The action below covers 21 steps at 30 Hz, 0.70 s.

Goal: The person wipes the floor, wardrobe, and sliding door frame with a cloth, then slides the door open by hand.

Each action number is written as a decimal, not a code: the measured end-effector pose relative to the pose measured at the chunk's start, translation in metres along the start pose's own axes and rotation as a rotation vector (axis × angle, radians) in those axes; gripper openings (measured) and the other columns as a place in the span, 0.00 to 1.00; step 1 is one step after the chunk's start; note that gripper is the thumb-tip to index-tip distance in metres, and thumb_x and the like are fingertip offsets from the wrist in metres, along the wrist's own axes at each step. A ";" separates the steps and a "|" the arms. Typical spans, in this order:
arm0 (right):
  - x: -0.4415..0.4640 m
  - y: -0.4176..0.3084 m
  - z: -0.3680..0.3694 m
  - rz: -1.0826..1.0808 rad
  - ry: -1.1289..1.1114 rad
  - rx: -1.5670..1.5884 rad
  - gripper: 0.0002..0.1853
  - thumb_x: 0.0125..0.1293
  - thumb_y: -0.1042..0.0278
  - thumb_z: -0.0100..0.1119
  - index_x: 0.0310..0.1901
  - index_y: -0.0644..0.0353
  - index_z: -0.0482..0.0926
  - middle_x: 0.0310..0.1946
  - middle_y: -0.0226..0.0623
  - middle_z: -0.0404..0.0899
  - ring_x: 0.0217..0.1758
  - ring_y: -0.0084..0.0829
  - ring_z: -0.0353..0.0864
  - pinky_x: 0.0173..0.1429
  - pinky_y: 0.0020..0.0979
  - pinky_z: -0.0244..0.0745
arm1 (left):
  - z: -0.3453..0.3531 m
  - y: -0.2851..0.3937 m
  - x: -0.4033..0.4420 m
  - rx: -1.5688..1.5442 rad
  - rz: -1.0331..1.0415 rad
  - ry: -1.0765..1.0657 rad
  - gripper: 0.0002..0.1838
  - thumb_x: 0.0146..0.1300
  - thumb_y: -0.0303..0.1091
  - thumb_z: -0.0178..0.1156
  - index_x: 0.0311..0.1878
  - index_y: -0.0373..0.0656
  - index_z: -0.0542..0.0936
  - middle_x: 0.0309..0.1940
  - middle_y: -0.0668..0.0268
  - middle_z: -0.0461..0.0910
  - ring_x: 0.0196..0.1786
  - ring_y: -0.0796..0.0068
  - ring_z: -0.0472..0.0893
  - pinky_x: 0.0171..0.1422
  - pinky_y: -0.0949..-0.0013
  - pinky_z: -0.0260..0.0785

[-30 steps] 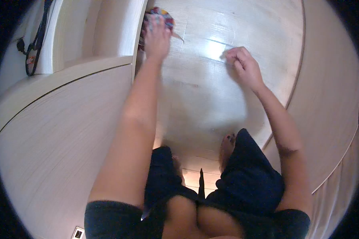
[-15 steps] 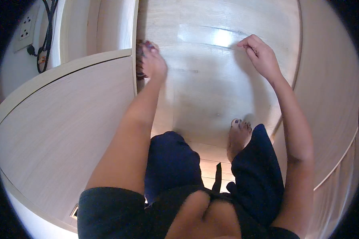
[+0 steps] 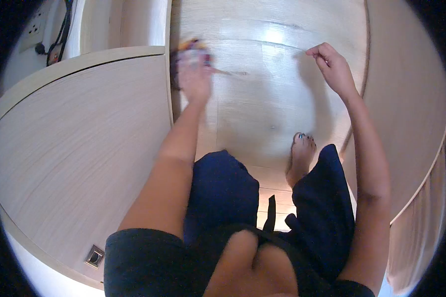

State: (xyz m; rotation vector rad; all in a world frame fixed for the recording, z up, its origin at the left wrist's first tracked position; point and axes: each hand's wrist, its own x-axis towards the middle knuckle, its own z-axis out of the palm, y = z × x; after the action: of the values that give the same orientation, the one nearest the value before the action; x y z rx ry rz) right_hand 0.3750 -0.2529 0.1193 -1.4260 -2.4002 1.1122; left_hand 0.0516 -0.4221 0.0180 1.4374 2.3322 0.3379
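Covering a multicoloured cloth (image 3: 192, 45) with our left hand (image 3: 195, 84), we seemed to be at the step of wiping the floor (image 3: 248, 109) along the base of the wooden unit (image 3: 84, 128). Blur hid the fingers, so we could not tell whether they gripped the cloth or simply lay spread on it. We judged that the next move called for steady downward pressure and a sweep along the unit's edge, without leaving the fabric bunched against it. The cloth was on the floor just beside that edge, apparently crumpled, with orange, purple and dark patches showing around the fingers; a pale, pointed tip seemed to stick out to the right. Farther out, our right hand (image 3: 332, 64) hung above the floor, loosely curled closed, and we saw nothing in it. Nearer our body, a bare foot (image 3: 301, 156) rested on the floor.
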 end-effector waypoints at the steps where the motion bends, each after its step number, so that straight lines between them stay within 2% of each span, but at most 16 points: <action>1: -0.002 0.004 -0.001 -0.015 0.017 0.032 0.11 0.63 0.72 0.48 0.43 0.55 0.79 0.42 0.37 0.78 0.45 0.40 0.79 0.51 0.38 0.74 | 0.006 -0.032 0.006 -0.311 -0.154 0.126 0.28 0.69 0.49 0.45 0.68 0.44 0.67 0.64 0.47 0.68 0.69 0.53 0.64 0.72 0.53 0.52; 3: -0.015 0.003 0.001 -0.043 0.000 -0.005 0.11 0.63 0.71 0.47 0.43 0.54 0.79 0.42 0.37 0.78 0.45 0.40 0.79 0.51 0.38 0.74 | 0.026 -0.078 0.017 -0.533 -0.703 0.273 0.32 0.73 0.52 0.36 0.69 0.34 0.62 0.68 0.49 0.63 0.71 0.56 0.62 0.76 0.62 0.47; 5: -0.029 -0.006 0.002 -0.058 -0.005 -0.060 0.11 0.64 0.71 0.47 0.44 0.54 0.79 0.43 0.36 0.78 0.45 0.40 0.79 0.51 0.38 0.74 | 0.028 -0.085 0.016 -0.345 -0.928 0.373 0.35 0.73 0.56 0.30 0.68 0.34 0.62 0.65 0.45 0.65 0.67 0.52 0.66 0.72 0.62 0.53; 6: -0.035 -0.011 0.002 -0.027 -0.029 -0.084 0.11 0.64 0.71 0.47 0.44 0.54 0.79 0.43 0.36 0.78 0.45 0.40 0.79 0.51 0.39 0.74 | 0.022 -0.070 0.016 -0.356 -0.904 0.353 0.35 0.73 0.56 0.30 0.68 0.34 0.62 0.65 0.45 0.65 0.67 0.52 0.66 0.72 0.62 0.53; 8: -0.043 -0.019 -0.001 0.024 -0.033 -0.165 0.11 0.65 0.70 0.48 0.44 0.53 0.80 0.42 0.36 0.78 0.45 0.40 0.80 0.51 0.38 0.74 | 0.005 -0.027 0.002 -0.352 -0.873 0.022 0.33 0.73 0.55 0.34 0.72 0.43 0.59 0.69 0.47 0.61 0.71 0.50 0.60 0.74 0.56 0.50; 10: -0.051 -0.008 -0.002 0.088 0.050 -0.096 0.11 0.65 0.69 0.48 0.43 0.53 0.80 0.42 0.36 0.78 0.44 0.39 0.80 0.50 0.38 0.74 | 0.045 0.014 -0.026 0.314 -0.458 0.225 0.29 0.71 0.53 0.39 0.73 0.57 0.60 0.72 0.48 0.55 0.73 0.45 0.54 0.74 0.46 0.46; 12: -0.057 0.004 -0.003 0.140 0.144 -0.014 0.10 0.66 0.68 0.49 0.43 0.53 0.80 0.42 0.35 0.79 0.44 0.39 0.80 0.50 0.37 0.74 | 0.066 0.062 -0.060 0.448 -0.053 -0.003 0.27 0.70 0.52 0.45 0.71 0.67 0.61 0.72 0.48 0.53 0.74 0.42 0.51 0.73 0.41 0.45; 14: -0.060 0.011 0.001 0.220 0.267 0.093 0.11 0.66 0.67 0.49 0.44 0.53 0.81 0.42 0.36 0.79 0.43 0.39 0.80 0.49 0.37 0.74 | 0.055 0.096 -0.059 0.301 0.656 -0.295 0.27 0.68 0.52 0.48 0.71 0.69 0.61 0.73 0.54 0.54 0.74 0.47 0.52 0.74 0.44 0.46; 16: -0.064 0.014 0.005 0.243 0.289 0.036 0.11 0.67 0.67 0.49 0.44 0.53 0.81 0.42 0.37 0.79 0.43 0.39 0.80 0.50 0.37 0.74 | 0.070 0.118 -0.045 0.118 1.026 -0.231 0.28 0.66 0.51 0.51 0.70 0.72 0.62 0.73 0.62 0.56 0.75 0.54 0.52 0.74 0.46 0.48; 17: -0.068 0.015 0.008 0.270 0.294 -0.020 0.11 0.67 0.67 0.49 0.45 0.53 0.81 0.42 0.38 0.79 0.44 0.39 0.80 0.50 0.37 0.74 | 0.074 0.122 -0.039 0.107 1.028 -0.218 0.28 0.66 0.51 0.51 0.70 0.72 0.62 0.73 0.62 0.56 0.75 0.54 0.52 0.74 0.46 0.48; 19: -0.073 0.021 0.021 0.314 0.376 -0.006 0.12 0.67 0.66 0.49 0.46 0.53 0.81 0.43 0.40 0.79 0.45 0.41 0.80 0.51 0.38 0.74 | 0.074 0.131 -0.027 0.137 1.048 -0.280 0.27 0.66 0.49 0.52 0.69 0.76 0.63 0.73 0.72 0.57 0.77 0.64 0.50 0.75 0.50 0.49; 21: -0.087 0.024 0.050 0.377 0.476 0.033 0.12 0.67 0.66 0.49 0.47 0.53 0.81 0.43 0.41 0.79 0.46 0.42 0.80 0.52 0.39 0.74 | 0.077 0.130 -0.026 0.127 1.045 -0.281 0.29 0.65 0.50 0.53 0.70 0.75 0.61 0.73 0.72 0.57 0.77 0.64 0.49 0.75 0.49 0.48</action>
State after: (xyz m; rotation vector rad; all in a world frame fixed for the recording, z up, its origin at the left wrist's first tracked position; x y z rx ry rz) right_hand 0.4165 -0.3426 0.0886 -1.9244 -1.8270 0.7506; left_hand 0.2003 -0.3864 0.0044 2.4753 1.2344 0.2214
